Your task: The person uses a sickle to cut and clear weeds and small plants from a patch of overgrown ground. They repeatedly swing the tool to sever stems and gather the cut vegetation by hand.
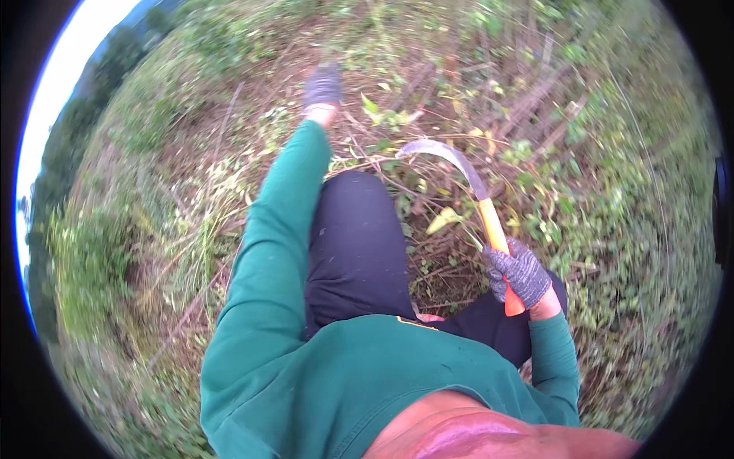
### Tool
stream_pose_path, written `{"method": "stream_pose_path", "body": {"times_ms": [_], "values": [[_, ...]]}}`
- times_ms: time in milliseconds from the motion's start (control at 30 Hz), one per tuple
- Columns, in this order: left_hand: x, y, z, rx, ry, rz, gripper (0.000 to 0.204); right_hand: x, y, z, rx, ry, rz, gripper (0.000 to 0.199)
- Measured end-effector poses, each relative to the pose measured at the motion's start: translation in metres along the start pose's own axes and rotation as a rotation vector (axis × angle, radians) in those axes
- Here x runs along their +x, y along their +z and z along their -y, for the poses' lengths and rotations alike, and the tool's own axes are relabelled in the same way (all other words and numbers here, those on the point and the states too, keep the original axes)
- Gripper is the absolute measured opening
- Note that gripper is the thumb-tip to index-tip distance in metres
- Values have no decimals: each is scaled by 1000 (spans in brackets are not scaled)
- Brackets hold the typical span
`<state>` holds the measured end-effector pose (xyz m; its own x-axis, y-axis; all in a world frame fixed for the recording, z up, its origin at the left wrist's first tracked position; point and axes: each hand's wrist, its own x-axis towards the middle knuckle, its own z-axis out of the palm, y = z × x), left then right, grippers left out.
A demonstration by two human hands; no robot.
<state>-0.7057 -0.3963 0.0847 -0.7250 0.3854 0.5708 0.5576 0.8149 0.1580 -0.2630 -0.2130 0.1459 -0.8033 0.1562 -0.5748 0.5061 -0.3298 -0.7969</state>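
Observation:
In a grey knit glove, my right hand [521, 274] is closed round the orange handle of a sickle [495, 229]. Its curved metal blade [451, 156] points forward and bends to the left, above cut stems and leaves. My left hand [322, 86], gloved too, reaches far out ahead at the end of a stretched arm, over brown ground with dry stalks. Motion smears its fingers, so I cannot make out whether they are apart or hold anything.
My dark-trousered knee [355, 199] sticks out between the arms. Woody stalks [535, 103] stand and lean at the front right. Dry grass [222, 191] lies on the left, and leafy green plants [612, 229] grow on the right. The ground slopes away at the far left.

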Motion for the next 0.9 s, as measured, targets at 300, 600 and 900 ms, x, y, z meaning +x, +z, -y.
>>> {"method": "stream_pose_path", "body": {"times_ms": [300,600,900], "values": [[-6,-59,-101,-354,151,369,92,-24,-37,-39,559,-729,-559,10],[-37,-45,-217,-682,161,382,104,25,-64,-1,579,-469,-349,14],[-28,-16,-201,-867,-75,190,109,33,-13,-2,231,-208,-14,24]]}}
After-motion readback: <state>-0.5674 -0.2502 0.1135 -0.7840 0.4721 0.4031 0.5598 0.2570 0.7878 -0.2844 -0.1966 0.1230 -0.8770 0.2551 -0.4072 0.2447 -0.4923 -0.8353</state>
